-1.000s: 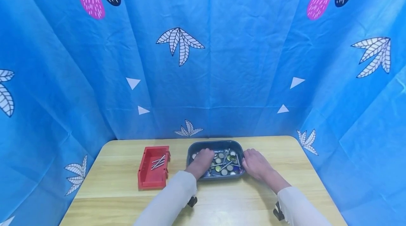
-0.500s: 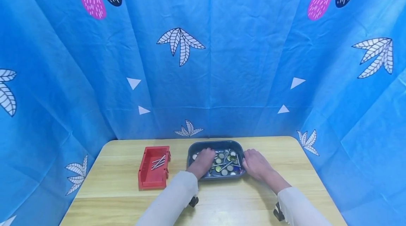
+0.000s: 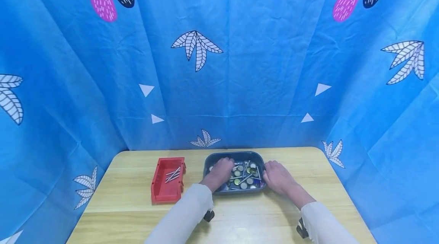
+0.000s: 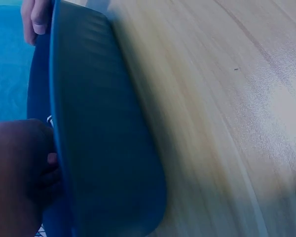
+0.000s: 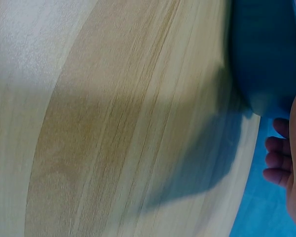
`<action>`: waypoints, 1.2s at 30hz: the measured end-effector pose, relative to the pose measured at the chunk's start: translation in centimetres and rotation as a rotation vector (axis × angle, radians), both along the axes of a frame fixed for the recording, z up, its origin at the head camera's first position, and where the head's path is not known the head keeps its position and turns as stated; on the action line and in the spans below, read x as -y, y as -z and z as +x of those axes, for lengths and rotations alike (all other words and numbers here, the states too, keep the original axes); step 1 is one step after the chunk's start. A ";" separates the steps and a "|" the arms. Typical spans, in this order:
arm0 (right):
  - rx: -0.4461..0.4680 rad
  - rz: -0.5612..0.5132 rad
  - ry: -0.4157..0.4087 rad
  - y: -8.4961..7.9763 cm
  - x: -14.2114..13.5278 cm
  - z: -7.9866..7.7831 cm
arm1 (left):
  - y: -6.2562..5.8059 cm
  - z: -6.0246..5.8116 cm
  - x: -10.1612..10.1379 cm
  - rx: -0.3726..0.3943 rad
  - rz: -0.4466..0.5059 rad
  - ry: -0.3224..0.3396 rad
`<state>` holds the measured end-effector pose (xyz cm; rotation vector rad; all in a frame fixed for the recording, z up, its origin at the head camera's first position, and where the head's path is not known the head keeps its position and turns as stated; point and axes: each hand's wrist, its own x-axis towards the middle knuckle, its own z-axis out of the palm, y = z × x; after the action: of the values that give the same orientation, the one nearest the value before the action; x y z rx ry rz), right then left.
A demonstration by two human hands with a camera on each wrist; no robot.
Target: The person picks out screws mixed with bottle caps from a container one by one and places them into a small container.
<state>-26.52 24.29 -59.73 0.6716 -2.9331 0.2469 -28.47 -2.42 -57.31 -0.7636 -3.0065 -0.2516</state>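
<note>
A dark blue plastic bin [image 3: 236, 192] holds a mix of bottle caps [image 3: 244, 185] and long silver metal pins [image 3: 245, 178] that look like nails or bolts. My left hand [image 3: 222, 169] reaches down into its left half, fingers bent toward the contents. In the left wrist view the bin's wall covers part of that hand, and I cannot tell whether it pinches anything. At the right end, my right hand [image 3: 277, 178] holds the bin's rim. The right wrist view has its fingers [image 5: 277, 160] bent beside the bin's outer corner.
To the left stands a red open-front bin [image 3: 166, 199] with several silver pins [image 3: 172, 175] lying in it. Both bins are on a light wooden table [image 3: 247, 221]. A blue patterned curtain [image 3: 260, 84] surrounds the table at the back and sides.
My left hand has shifted slightly toward the far side inside the blue bin. The right hand stays at the rim, and the pins in the red bin lie as before.
</note>
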 end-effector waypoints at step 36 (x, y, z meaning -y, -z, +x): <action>0.007 -0.008 0.015 0.0 0.2 0.0 | -3.2 2.7 5.0 -0.091 0.027 0.147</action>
<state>-26.54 24.10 -59.72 0.6493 -2.9409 0.2605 -25.78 -7.37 -54.07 -0.9668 -2.8604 -0.2541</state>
